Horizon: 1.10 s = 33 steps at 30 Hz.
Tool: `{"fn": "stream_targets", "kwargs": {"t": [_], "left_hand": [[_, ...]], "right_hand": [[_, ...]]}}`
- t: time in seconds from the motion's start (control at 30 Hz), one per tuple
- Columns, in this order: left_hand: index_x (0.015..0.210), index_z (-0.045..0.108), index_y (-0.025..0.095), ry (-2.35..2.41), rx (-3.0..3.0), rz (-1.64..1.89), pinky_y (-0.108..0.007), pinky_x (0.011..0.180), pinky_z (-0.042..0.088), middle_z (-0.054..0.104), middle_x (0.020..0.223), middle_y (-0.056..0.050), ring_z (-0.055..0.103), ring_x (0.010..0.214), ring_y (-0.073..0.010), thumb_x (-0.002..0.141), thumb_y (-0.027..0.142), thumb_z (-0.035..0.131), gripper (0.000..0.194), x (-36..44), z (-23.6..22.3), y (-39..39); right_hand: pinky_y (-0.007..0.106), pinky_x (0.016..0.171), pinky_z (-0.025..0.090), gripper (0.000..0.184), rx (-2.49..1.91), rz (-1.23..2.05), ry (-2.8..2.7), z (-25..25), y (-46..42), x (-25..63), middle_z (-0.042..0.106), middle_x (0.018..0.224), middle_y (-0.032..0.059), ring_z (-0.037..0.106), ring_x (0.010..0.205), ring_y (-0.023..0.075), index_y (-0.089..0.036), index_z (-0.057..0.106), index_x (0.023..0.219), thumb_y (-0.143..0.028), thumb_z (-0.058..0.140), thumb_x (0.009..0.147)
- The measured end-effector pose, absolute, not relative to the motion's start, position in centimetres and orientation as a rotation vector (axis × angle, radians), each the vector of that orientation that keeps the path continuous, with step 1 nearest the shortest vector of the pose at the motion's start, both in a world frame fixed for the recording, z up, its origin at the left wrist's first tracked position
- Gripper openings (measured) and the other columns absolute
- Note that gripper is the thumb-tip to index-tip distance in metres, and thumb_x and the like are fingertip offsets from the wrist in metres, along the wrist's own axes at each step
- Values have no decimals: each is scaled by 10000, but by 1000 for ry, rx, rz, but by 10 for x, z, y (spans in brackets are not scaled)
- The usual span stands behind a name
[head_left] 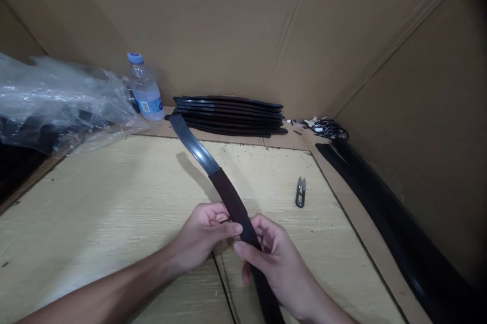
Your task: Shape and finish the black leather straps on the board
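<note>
A long, curved dark strip (230,197) slants across the middle of the view, glossy at its far end and wrapped in dark brown material further down. My left hand (207,232) pinches it from the left, thumb on top. Just below, my right hand (272,258) grips the same strip from the right, its thumb also lying over the top face. From under my left hand a thin black cord (223,283) hangs down toward the bottom edge. The fingers beneath the strip are partly hidden. Thread snips (300,193) lie on the board to the right.
Against the cardboard wall (228,25) lies a stack of similar dark strips (232,116). A water bottle (146,91) and clear plastic bag (68,101) are at left. Long black strips (395,232) run along the right edge, near a tangle of black cords (329,129).
</note>
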<state>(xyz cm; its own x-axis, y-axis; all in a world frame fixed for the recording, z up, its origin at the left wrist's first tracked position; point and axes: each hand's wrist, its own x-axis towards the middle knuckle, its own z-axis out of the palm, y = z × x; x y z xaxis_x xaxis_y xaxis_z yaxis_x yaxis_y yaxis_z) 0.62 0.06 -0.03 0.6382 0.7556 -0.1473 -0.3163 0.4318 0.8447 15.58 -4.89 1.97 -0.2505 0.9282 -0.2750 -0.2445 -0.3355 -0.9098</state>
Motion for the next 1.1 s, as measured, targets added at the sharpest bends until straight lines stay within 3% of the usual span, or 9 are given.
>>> {"fn": "stream_targets", "kwargs": {"t": [0.1, 0.23, 0.43, 0.7, 1.1], "left_hand": [[923, 634, 75, 591, 891, 669, -273, 570, 461, 655, 733, -79, 603, 591, -157, 761, 262, 652, 248, 5, 0, 1], [873, 629, 77, 664, 916, 694, -267, 619, 461, 643, 745, -69, 606, 662, -158, 750, 272, 667, 233, 4, 2, 1], [819, 580, 94, 608, 902, 676, -278, 590, 457, 646, 662, -61, 612, 586, -159, 785, 265, 626, 180, 6, 2, -1], [830, 556, 110, 567, 955, 693, -244, 573, 449, 662, 638, -51, 620, 578, -141, 820, 243, 591, 138, 7, 2, -1], [857, 545, 121, 535, 984, 727, -235, 550, 441, 661, 631, -47, 625, 571, -141, 838, 253, 568, 135, 7, 5, -5]], "right_hand": [[179, 416, 402, 264, -1107, 1734, -966, 19, -50, 155, 516, 555, -59, 447, 444, 61, -179, 425, 766, -319, 648, 786], [151, 393, 294, 277, -1115, 1727, -952, 21, -51, 154, 458, 522, -88, 370, 411, 35, -189, 395, 752, -316, 636, 800], [151, 385, 297, 254, -1139, 1739, -897, 21, -52, 154, 546, 637, -37, 431, 437, 43, -182, 404, 768, -361, 566, 847], [150, 350, 291, 286, -1196, 1717, -750, 24, -50, 150, 585, 611, 4, 435, 398, 56, -168, 433, 745, -418, 483, 874], [152, 334, 323, 303, -1178, 1733, -740, 17, -53, 150, 583, 594, -5, 447, 387, 66, -172, 445, 736, -442, 488, 866]]}}
